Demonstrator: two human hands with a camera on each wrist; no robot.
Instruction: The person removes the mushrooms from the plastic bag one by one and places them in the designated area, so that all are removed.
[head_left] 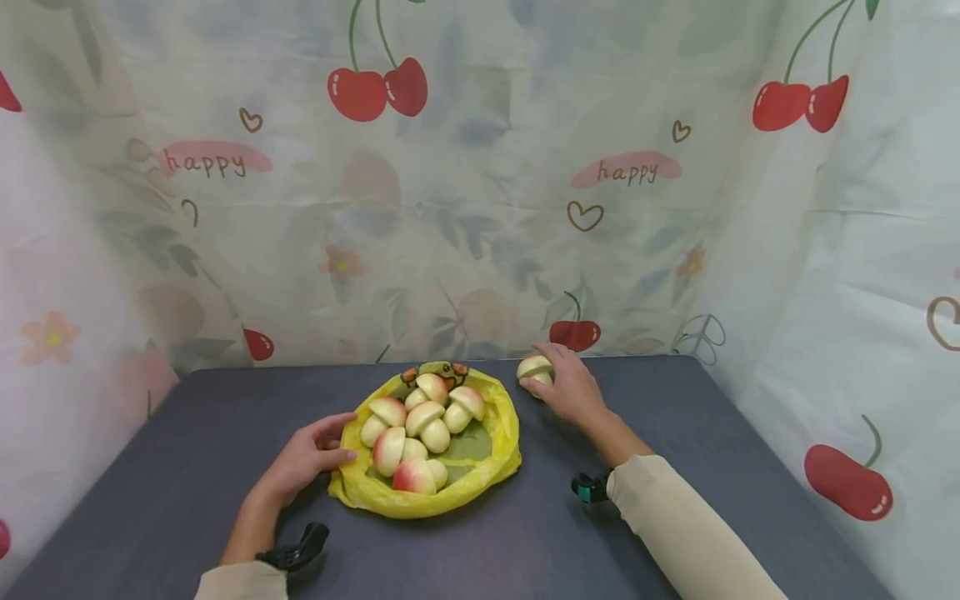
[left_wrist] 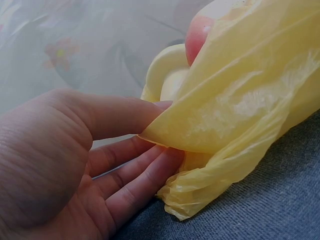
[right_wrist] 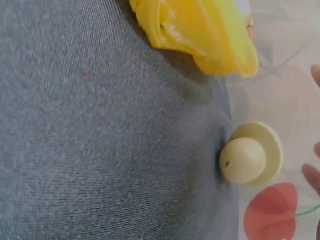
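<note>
A yellow plastic bag [head_left: 420, 504] sits with its mouth spread wide and its rim rolled down. Inside lie several toy mushrooms [head_left: 427, 423], cream with some pinkish-red caps. My left hand [head_left: 300, 457] pinches the bag's left rim between thumb and fingers; in the left wrist view the thin yellow plastic [left_wrist: 225, 125] passes between them. Right of the bag, a single cream mushroom [head_left: 534, 367] stands near the table's far edge. Around it my right hand [head_left: 568, 390] reaches with spread fingers. The right wrist view has that mushroom [right_wrist: 244, 159] apart from the fingertips [right_wrist: 312, 175].
The dark grey cloth-covered table [head_left: 480, 554] ends at the back against a hanging curtain [head_left: 465, 183] printed with cherries and "happy". More curtain hangs along both sides. A green, orange and black patterned piece [head_left: 437, 372] shows at the bag's far rim.
</note>
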